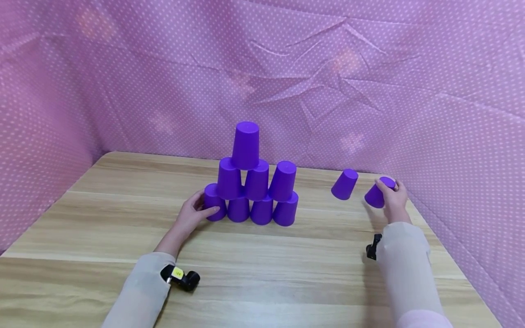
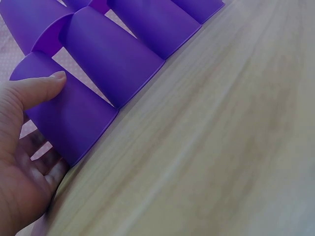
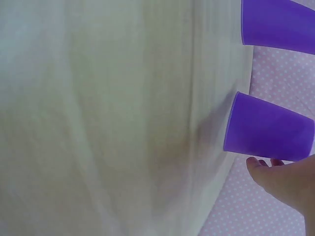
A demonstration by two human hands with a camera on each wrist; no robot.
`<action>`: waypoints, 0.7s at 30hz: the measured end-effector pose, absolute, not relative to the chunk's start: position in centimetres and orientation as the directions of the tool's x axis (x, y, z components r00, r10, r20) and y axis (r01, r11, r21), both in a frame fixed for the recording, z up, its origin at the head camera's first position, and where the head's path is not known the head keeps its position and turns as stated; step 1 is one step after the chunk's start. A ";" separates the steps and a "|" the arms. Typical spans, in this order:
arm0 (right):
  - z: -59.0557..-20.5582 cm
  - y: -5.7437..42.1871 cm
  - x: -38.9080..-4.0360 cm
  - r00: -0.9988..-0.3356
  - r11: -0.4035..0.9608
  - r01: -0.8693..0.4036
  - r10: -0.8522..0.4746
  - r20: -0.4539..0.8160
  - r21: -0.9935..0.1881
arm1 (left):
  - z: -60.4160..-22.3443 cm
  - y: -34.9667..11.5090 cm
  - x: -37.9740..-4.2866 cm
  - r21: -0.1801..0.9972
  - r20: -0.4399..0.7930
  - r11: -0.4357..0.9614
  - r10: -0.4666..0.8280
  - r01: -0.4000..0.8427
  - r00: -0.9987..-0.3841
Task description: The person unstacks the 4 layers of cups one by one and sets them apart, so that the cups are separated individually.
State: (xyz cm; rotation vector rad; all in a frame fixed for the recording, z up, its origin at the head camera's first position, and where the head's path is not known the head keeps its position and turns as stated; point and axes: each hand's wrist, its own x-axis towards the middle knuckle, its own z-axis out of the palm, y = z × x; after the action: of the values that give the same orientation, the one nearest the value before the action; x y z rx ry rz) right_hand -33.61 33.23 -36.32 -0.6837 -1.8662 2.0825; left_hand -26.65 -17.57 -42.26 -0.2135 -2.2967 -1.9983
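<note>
Upside-down purple cups form a stacked pyramid on the table: several in the bottom row (image 1: 261,212), three in the middle row (image 1: 257,182), and a top cup (image 1: 247,146) over the left and centre ones. My left hand (image 1: 194,212) holds the leftmost bottom cup (image 2: 74,115), thumb across its front and fingers behind. At the far right, my right hand (image 1: 393,196) grips a separate purple cup (image 1: 374,197) from its right side. In the right wrist view, that cup (image 3: 268,128) stands mouth down near the fingertips; whether its rim touches the table is unclear.
Another upside-down purple cup (image 1: 344,184) stands alone between the pyramid and my right hand. The wooden table (image 1: 266,273) ends at a pink dotted cloth (image 1: 287,82) behind and at the sides. Black wrist cameras (image 1: 186,279) sit on both sleeves.
</note>
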 end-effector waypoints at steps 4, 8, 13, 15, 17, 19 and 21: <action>-35.7 33.4 -33.7 -0.860 -0.043 0.148 0.488 -0.150 -0.988 | -42.3 -17.6 -26.7 0.978 0.157 0.130 0.048 0.162 -0.986; -34.8 33.5 -33.7 -0.861 0.062 0.156 0.497 -0.105 -0.986 | -42.3 -17.6 -26.7 0.979 0.150 0.136 0.043 0.155 -0.988; -33.4 33.3 -33.6 -0.874 0.115 0.165 0.478 -0.091 -0.980 | -42.2 -17.6 -26.7 0.978 0.165 0.125 0.045 0.169 -0.985; -32.9 33.1 -33.6 -0.879 0.139 0.172 0.468 -0.089 -0.975 | -42.2 -17.6 -26.7 0.977 0.171 0.123 0.047 0.176 -0.984; -32.4 33.0 -33.5 -0.886 0.159 0.171 0.456 -0.081 -0.972 | -42.1 -17.6 -26.6 0.975 0.174 0.129 0.051 0.180 -0.983; -32.0 32.9 -33.5 -0.891 0.179 0.164 0.448 -0.068 -0.970 | -42.2 -17.6 -26.6 0.976 0.172 0.128 0.050 0.177 -0.984; -31.7 32.8 -33.5 -0.895 0.201 0.154 0.444 -0.050 -0.967 | -42.2 -17.6 -26.5 0.976 0.172 0.129 0.050 0.177 -0.984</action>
State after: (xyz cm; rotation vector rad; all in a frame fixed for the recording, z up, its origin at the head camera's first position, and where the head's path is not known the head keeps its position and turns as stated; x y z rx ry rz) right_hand -33.46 32.76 -31.71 -0.5699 -2.2365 1.7560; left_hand -26.54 -17.56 -42.16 -0.2308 -2.2852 -1.9986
